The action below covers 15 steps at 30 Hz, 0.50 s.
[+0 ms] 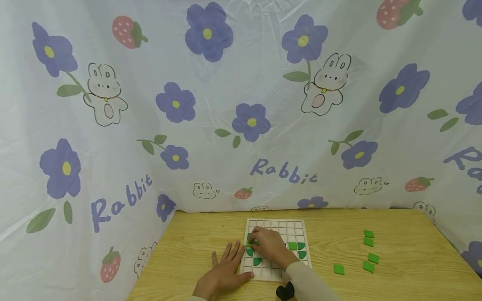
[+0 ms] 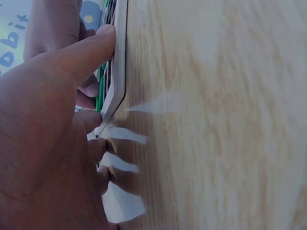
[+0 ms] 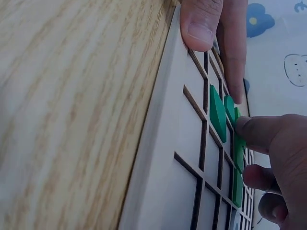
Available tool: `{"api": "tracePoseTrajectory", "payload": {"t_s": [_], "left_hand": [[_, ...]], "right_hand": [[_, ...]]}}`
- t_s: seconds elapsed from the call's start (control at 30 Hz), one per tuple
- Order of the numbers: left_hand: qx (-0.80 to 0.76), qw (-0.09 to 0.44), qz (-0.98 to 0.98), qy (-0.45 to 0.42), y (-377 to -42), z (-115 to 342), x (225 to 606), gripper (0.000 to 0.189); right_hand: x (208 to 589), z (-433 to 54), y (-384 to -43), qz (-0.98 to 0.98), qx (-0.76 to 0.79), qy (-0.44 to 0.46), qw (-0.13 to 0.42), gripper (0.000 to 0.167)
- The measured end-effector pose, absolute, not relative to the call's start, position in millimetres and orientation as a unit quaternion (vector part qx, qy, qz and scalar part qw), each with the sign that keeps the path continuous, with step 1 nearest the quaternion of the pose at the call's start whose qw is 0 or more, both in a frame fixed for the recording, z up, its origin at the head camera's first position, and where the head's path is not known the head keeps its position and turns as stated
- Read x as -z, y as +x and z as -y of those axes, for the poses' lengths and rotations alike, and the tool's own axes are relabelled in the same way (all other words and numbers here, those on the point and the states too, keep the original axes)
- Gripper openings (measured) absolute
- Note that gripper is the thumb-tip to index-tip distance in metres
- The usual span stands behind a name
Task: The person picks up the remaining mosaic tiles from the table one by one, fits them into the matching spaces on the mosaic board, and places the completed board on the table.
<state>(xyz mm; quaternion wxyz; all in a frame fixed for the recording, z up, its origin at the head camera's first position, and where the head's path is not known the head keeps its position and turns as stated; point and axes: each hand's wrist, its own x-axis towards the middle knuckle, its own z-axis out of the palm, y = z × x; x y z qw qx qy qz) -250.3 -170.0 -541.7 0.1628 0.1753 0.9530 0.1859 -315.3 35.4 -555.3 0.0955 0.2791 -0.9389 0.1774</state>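
Note:
A pale gridded wooden board (image 1: 276,225) lies on the table, with dark green quarter-round tiles (image 1: 257,261) and light green square tiles (image 1: 292,246) in several cells. Over its left part, my right hand (image 1: 269,244) has bent fingers pinching a green square tile (image 3: 239,136), the thumb right on its edge in the right wrist view. That hand and forearm cover the board's middle cells. My left hand (image 1: 224,271) rests with spread fingers beside the board's left edge. Its thumb (image 2: 103,40) touches the board's near left corner.
Several loose light green square tiles lie to the right of the board, one (image 1: 339,269) nearer it and others (image 1: 369,234) farther right. A black heart-shaped thing (image 1: 285,291) shows by the right sleeve (image 1: 310,282). Behind the wooden table (image 1: 188,234) hangs a rabbit-and-flower curtain (image 1: 218,167).

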Motion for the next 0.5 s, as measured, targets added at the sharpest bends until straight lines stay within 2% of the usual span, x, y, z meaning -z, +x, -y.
{"api": "tracePoseTrajectory", "payload": {"t_s": [0.5], "left_hand": [[-0.196, 0.170, -0.950, 0.172, -251.1, 169.3, 539.9, 0.095]], "right_hand": [[549.6, -38.0, -315.1, 0.927, -0.161, 0.328, 0.090, 0.007]]}}
